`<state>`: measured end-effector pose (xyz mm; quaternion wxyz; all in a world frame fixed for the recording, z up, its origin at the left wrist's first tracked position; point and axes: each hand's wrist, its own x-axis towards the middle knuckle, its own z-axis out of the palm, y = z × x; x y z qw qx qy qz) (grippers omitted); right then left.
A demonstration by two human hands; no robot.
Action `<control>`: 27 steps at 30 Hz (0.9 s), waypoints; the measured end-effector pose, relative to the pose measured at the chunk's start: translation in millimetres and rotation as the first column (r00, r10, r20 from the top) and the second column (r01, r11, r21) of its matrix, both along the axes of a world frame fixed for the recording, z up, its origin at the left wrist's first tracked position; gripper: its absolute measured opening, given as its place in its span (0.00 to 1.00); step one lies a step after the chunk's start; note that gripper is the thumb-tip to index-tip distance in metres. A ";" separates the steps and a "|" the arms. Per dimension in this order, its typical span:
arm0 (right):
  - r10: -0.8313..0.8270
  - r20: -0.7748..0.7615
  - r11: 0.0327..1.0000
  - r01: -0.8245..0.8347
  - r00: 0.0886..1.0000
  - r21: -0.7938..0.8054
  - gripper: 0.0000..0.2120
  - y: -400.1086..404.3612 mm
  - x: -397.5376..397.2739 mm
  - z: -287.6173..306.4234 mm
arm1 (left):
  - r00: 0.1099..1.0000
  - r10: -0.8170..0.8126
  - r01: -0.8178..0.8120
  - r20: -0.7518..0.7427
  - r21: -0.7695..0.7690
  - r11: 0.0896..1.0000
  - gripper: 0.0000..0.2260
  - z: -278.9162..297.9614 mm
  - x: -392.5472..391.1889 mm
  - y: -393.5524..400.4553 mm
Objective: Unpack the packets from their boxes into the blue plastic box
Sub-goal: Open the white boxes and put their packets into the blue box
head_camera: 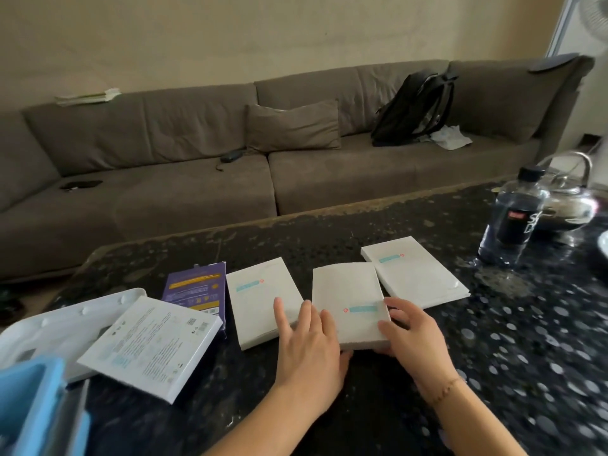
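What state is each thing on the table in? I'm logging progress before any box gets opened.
Middle white box: closed, flat, held by both hands.
Left hand: rests on its left edge.
Right hand: grips its right edge.
Left white box: closed, flat.
Far-right white box: closed, flat.
Printed-side-up white box: closed, propped on the white lid.
Purple box: closed.
Blue plastic box: open; contents unseen.
Water bottle: upright, capped.

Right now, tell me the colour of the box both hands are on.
White box, with a small teal label and red mark; head view.
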<state>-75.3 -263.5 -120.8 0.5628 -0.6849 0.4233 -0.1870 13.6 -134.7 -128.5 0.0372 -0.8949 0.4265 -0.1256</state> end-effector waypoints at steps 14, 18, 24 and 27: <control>0.145 0.295 0.869 -0.265 0.944 0.419 0.08 64.8 -88.7 60.5 | 0.735 -0.673 0.401 -0.083 -0.747 0.530 0.23 13.4 -15.3 98.6; 0.327 0.245 0.878 -0.389 0.913 0.278 0.16 100.9 -95.1 85.6 | 0.641 -0.721 0.151 -0.262 -0.878 0.454 0.18 26.8 -32.2 128.3; 0.251 0.011 0.827 -0.208 0.968 -0.522 0.28 144.2 -79.3 80.4 | 0.508 -0.675 -0.301 -0.534 -0.845 0.442 0.13 49.4 -44.4 171.3; 0.224 0.088 0.727 -0.107 0.971 -0.678 0.31 163.9 -64.4 67.2 | 0.440 -0.655 -0.372 -0.614 -0.789 0.490 0.13 58.5 -42.3 185.5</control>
